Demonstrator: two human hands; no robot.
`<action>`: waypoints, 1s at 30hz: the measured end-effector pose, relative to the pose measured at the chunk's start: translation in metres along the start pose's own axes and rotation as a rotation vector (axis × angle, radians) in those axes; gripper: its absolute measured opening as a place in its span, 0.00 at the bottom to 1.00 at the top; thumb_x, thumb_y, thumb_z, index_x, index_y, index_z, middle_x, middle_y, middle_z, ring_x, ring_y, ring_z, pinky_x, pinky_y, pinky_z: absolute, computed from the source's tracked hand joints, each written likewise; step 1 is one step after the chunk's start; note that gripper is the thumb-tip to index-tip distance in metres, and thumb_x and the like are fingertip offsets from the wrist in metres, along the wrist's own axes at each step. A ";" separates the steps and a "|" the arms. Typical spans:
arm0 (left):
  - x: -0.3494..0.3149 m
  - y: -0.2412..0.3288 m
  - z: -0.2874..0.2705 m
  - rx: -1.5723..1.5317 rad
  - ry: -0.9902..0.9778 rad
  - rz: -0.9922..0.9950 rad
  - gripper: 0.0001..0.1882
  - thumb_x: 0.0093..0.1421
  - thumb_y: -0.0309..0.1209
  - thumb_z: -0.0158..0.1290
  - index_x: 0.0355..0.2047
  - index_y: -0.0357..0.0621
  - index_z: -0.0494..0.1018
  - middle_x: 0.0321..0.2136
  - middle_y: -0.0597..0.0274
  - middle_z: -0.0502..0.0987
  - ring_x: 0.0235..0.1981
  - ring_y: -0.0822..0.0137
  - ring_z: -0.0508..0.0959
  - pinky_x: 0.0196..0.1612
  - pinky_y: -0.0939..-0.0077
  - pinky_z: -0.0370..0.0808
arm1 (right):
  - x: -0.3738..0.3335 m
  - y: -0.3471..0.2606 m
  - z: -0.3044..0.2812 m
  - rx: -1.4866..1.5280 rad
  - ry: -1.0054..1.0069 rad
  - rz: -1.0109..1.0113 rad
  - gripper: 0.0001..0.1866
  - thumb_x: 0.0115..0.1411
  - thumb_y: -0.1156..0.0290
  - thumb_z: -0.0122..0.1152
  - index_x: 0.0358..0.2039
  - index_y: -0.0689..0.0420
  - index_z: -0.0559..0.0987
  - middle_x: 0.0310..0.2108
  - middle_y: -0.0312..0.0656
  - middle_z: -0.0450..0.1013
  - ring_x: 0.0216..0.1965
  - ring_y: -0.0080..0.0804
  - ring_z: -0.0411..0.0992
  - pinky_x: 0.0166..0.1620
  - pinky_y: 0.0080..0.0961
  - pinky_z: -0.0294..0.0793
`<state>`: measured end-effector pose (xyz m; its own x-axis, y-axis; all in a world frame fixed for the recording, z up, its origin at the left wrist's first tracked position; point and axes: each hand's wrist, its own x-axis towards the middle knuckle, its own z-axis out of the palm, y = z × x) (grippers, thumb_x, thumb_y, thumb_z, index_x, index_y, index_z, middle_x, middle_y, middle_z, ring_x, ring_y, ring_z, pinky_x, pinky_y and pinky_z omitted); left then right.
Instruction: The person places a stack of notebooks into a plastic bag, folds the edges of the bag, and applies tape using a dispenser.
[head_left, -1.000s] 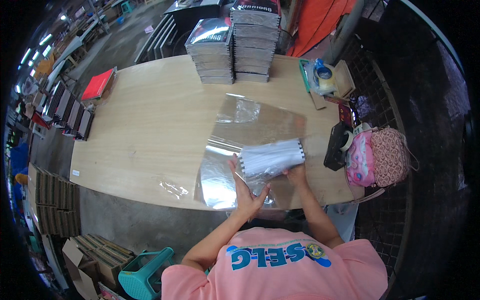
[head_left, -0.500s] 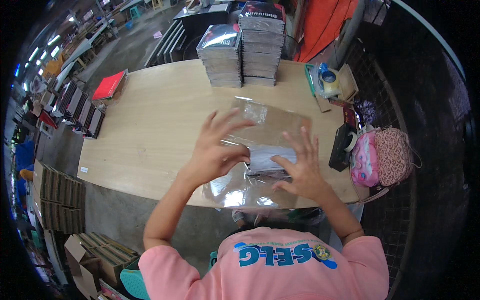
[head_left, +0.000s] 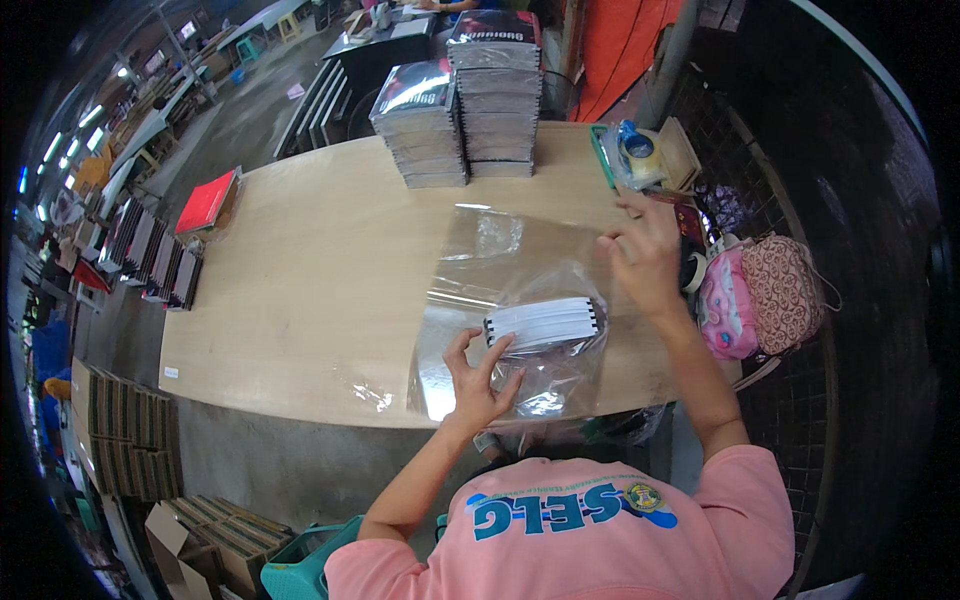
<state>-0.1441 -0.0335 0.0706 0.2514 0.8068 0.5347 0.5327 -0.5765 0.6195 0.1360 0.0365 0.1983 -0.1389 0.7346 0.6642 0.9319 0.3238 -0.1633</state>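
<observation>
A white paper bundle (head_left: pixel 545 325) with dark notched ends rests on a large clear plastic sheet (head_left: pixel 455 270) at the table's near side. Crinkled film bunches around the bundle. My left hand (head_left: pixel 480 385) has its fingers apart, with the index fingertip touching the bundle's near left part. Farther right, my right hand (head_left: pixel 645 250) is raised beyond the sheet's right edge, fingers loosely bent and apart. Nothing shows in its grasp. It partly hides the items on the table's right side.
Two tall stacks of wrapped dark books (head_left: pixel 420 125) stand at the back. Tape rolls (head_left: pixel 637 148) lie at the far right, near a pink patterned pouch (head_left: pixel 775 300). A red book (head_left: pixel 208 203) sits at the far left corner. Cardboard stacks (head_left: pixel 125 430) stand on the floor at left.
My right hand has left the bundle and moved up and right. My left hand has come down to the bundle's near left part. More of the bundle now shows.
</observation>
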 end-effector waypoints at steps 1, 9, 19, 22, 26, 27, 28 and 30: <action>0.001 -0.003 -0.003 0.035 -0.014 0.038 0.35 0.49 0.37 0.67 0.56 0.46 0.66 0.56 0.43 0.54 0.58 0.46 0.58 0.58 0.52 0.60 | 0.007 -0.002 -0.015 0.120 -0.151 -0.135 0.16 0.44 0.66 0.71 0.34 0.54 0.79 0.54 0.44 0.69 0.54 0.47 0.68 0.56 0.45 0.64; 0.016 0.003 -0.010 0.166 -0.141 0.202 0.35 0.48 0.40 0.64 0.57 0.50 0.68 0.55 0.51 0.67 0.57 0.51 0.64 0.60 0.52 0.55 | 0.007 -0.010 -0.036 0.000 -0.862 -0.710 0.15 0.46 0.67 0.66 0.36 0.51 0.79 0.44 0.36 0.75 0.41 0.39 0.77 0.40 0.39 0.72; 0.064 -0.006 -0.035 -0.003 -0.506 0.208 0.46 0.43 0.52 0.66 0.60 0.49 0.64 0.65 0.55 0.61 0.65 0.47 0.61 0.67 0.44 0.47 | 0.024 -0.037 -0.021 0.077 -1.050 -0.602 0.15 0.46 0.63 0.69 0.35 0.51 0.82 0.55 0.40 0.69 0.59 0.49 0.64 0.56 0.53 0.67; 0.060 -0.006 -0.022 0.139 -0.497 0.169 0.46 0.44 0.58 0.64 0.60 0.54 0.64 0.66 0.55 0.59 0.68 0.46 0.55 0.67 0.38 0.41 | -0.010 -0.071 -0.020 -0.147 -0.735 -0.632 0.13 0.46 0.59 0.69 0.30 0.52 0.83 0.56 0.47 0.68 0.65 0.53 0.56 0.62 0.65 0.55; 0.043 -0.008 -0.016 0.472 -0.526 0.321 0.45 0.45 0.60 0.62 0.62 0.58 0.64 0.65 0.54 0.59 0.68 0.52 0.55 0.65 0.32 0.38 | -0.032 -0.089 -0.037 0.482 -0.552 -0.396 0.11 0.45 0.61 0.68 0.28 0.52 0.83 0.54 0.47 0.69 0.62 0.50 0.61 0.63 0.62 0.56; 0.040 -0.007 -0.018 0.440 -0.490 0.291 0.46 0.45 0.60 0.62 0.62 0.58 0.63 0.65 0.54 0.60 0.67 0.52 0.57 0.65 0.33 0.39 | -0.019 -0.078 -0.058 0.730 -0.476 -0.330 0.11 0.44 0.63 0.69 0.29 0.52 0.82 0.53 0.45 0.70 0.60 0.48 0.63 0.62 0.59 0.58; 0.037 -0.005 -0.019 0.396 -0.464 0.267 0.47 0.45 0.60 0.61 0.63 0.58 0.62 0.65 0.55 0.60 0.66 0.53 0.58 0.65 0.34 0.40 | -0.010 -0.069 -0.078 0.968 -0.397 -0.243 0.12 0.44 0.64 0.69 0.30 0.52 0.82 0.52 0.43 0.71 0.59 0.46 0.65 0.62 0.56 0.60; 0.035 -0.001 -0.023 0.334 -0.514 0.229 0.47 0.46 0.59 0.61 0.65 0.58 0.61 0.64 0.54 0.60 0.64 0.53 0.60 0.65 0.36 0.43 | 0.006 -0.054 -0.099 0.606 -0.650 -0.336 0.15 0.43 0.67 0.69 0.35 0.51 0.81 0.49 0.39 0.72 0.52 0.42 0.71 0.55 0.48 0.67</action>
<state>-0.1542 -0.0078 0.1021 0.6985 0.6750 0.2377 0.6213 -0.7368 0.2667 0.1184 -0.0354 0.2839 -0.6976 0.6755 0.2387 0.5023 0.6988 -0.5094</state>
